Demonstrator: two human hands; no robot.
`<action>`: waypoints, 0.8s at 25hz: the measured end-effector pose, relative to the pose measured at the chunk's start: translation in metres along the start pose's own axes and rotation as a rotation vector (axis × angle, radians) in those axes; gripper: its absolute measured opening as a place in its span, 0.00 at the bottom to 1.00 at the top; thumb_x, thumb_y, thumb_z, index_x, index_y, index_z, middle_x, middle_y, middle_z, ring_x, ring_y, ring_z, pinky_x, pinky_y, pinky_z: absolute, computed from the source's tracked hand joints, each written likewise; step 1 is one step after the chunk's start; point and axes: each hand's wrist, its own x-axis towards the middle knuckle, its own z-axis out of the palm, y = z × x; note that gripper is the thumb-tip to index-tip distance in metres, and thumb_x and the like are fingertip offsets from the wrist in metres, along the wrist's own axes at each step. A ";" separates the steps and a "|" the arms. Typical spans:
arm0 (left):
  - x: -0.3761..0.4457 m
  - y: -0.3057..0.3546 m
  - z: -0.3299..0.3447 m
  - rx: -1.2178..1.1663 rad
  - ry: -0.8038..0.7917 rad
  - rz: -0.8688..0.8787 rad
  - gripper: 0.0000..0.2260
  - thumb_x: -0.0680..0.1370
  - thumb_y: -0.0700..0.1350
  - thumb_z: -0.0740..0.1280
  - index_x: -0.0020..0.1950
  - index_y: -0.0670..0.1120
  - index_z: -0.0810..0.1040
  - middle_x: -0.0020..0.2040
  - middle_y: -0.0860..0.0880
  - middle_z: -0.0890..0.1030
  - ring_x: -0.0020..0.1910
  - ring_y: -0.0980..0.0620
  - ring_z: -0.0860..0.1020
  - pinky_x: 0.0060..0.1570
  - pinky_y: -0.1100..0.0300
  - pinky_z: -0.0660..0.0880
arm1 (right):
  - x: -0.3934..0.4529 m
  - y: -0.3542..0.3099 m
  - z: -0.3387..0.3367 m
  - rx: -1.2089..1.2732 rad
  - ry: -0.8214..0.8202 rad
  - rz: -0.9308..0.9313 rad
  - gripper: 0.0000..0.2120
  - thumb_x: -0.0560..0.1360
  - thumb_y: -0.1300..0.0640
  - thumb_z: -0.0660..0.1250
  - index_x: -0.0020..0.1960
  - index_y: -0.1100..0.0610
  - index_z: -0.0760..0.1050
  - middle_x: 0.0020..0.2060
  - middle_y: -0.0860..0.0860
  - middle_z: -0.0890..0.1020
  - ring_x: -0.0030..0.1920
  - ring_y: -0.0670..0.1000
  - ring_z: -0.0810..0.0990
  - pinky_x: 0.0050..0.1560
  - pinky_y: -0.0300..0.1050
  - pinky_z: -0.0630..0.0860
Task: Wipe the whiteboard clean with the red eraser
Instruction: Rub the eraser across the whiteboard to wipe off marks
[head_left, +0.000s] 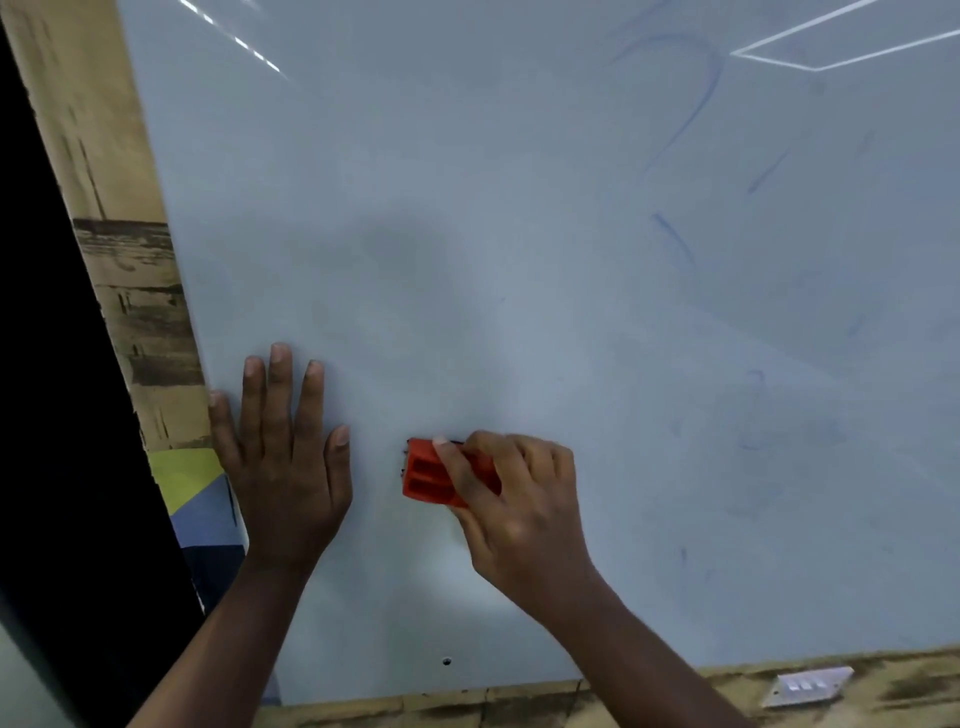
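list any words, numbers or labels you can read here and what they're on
No readable text in this view.
whiteboard: only faint blue marker strokes on its right part, smeared remnants that form no legible letter or number.
red eraser gripped by the right hand: no brand or label visible.
switch plate below the board: no markings legible.
left hand rests flat on the board, covering no writing that shows.

— How does the left hand (283, 457) lie?
— Flat, fingers straight and slightly spread, palm pressed forward, forearm rising from the lower left.
— And the right hand (511, 499)?
— Curled, knuckles up, thumb and fingers gripping a red eraser (431, 474); its forearm comes in from the lower right.
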 end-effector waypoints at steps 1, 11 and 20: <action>0.000 0.000 0.000 0.001 -0.001 0.003 0.25 0.88 0.47 0.56 0.85 0.42 0.59 0.85 0.41 0.57 0.86 0.42 0.53 0.82 0.37 0.49 | 0.011 0.008 -0.005 -0.005 0.028 0.000 0.25 0.76 0.53 0.77 0.71 0.53 0.79 0.60 0.53 0.79 0.54 0.57 0.78 0.52 0.55 0.72; 0.000 0.002 0.001 0.002 0.001 0.002 0.26 0.88 0.47 0.56 0.86 0.44 0.57 0.87 0.45 0.54 0.86 0.43 0.53 0.82 0.37 0.50 | 0.131 0.117 -0.083 0.090 0.434 0.430 0.33 0.76 0.51 0.74 0.79 0.53 0.70 0.61 0.50 0.70 0.57 0.50 0.67 0.66 0.57 0.71; 0.060 0.017 -0.013 -0.012 0.096 -0.029 0.25 0.84 0.45 0.65 0.80 0.42 0.67 0.78 0.39 0.65 0.77 0.36 0.65 0.73 0.39 0.61 | 0.019 0.025 0.000 -0.040 -0.074 -0.343 0.26 0.84 0.43 0.64 0.79 0.49 0.68 0.65 0.53 0.72 0.57 0.58 0.76 0.56 0.56 0.71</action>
